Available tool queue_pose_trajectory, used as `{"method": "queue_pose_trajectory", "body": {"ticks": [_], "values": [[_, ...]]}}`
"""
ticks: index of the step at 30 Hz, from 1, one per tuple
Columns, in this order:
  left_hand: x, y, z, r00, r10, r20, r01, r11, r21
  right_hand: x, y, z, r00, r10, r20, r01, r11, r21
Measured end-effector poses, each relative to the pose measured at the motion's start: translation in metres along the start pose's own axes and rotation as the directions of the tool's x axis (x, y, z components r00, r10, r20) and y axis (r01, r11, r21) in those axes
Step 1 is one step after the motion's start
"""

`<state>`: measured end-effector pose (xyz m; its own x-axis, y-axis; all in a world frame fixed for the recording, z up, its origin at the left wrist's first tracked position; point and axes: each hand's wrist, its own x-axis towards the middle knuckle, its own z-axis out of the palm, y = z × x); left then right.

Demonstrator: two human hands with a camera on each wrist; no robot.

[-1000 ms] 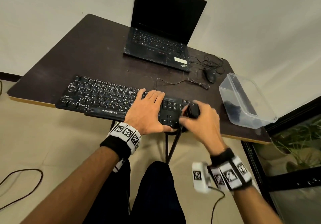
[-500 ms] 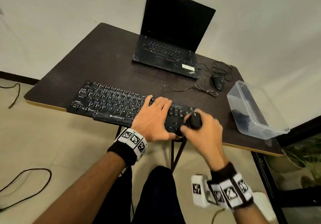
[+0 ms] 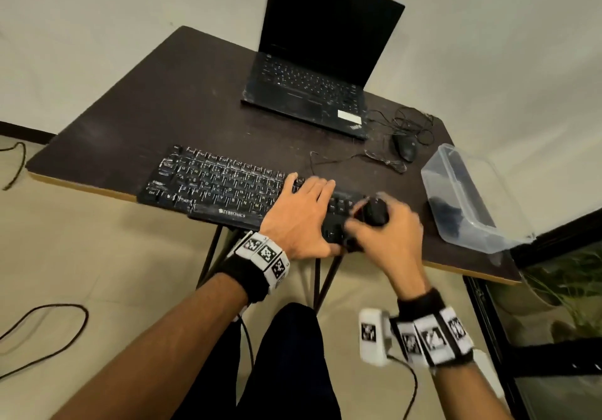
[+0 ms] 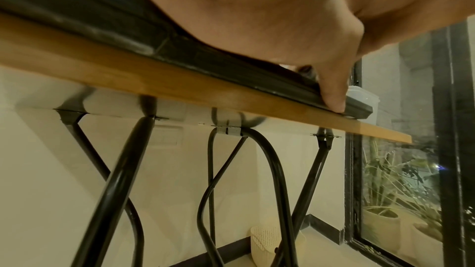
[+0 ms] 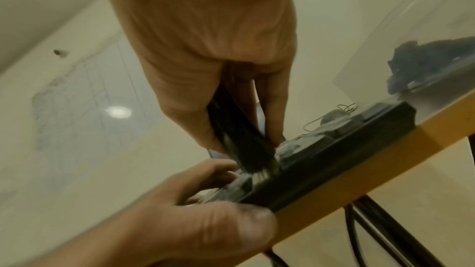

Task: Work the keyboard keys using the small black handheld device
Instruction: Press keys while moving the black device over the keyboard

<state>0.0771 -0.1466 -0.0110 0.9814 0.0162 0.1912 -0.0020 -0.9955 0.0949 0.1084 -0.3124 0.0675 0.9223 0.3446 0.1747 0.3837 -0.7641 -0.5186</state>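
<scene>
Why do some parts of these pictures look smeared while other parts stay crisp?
Head view: the right hand and its small black handheld device are motion-blurred, while the black Zebronics keyboard reads fairly sharp. Right wrist view: the device streaks, and a ceiling light glares. Left wrist view: wide-angle bending of the black table legs.

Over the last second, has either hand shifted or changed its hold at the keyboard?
Hardly. The right hand still grips the small black device, bristles down on the keyboard at its right end; any stroke is too blurred to tell. The left hand stays flat on the keys, thumb at the front edge. Only the head camera moved.
</scene>
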Motion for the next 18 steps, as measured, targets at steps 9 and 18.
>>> {"method": "queue_pose_trajectory", "body": {"ticks": [9,18], "values": [[-0.002,-0.008,-0.004,1.000,0.024,-0.007,-0.024,0.999,-0.043,0.001,-0.002,-0.006,0.999,0.040,0.016,-0.040,0.999,-0.027],[-0.020,-0.063,-0.010,0.999,0.021,0.032,-0.021,1.000,0.003,0.024,0.004,0.002,0.993,0.101,-0.066,-0.100,0.995,0.025]]}}
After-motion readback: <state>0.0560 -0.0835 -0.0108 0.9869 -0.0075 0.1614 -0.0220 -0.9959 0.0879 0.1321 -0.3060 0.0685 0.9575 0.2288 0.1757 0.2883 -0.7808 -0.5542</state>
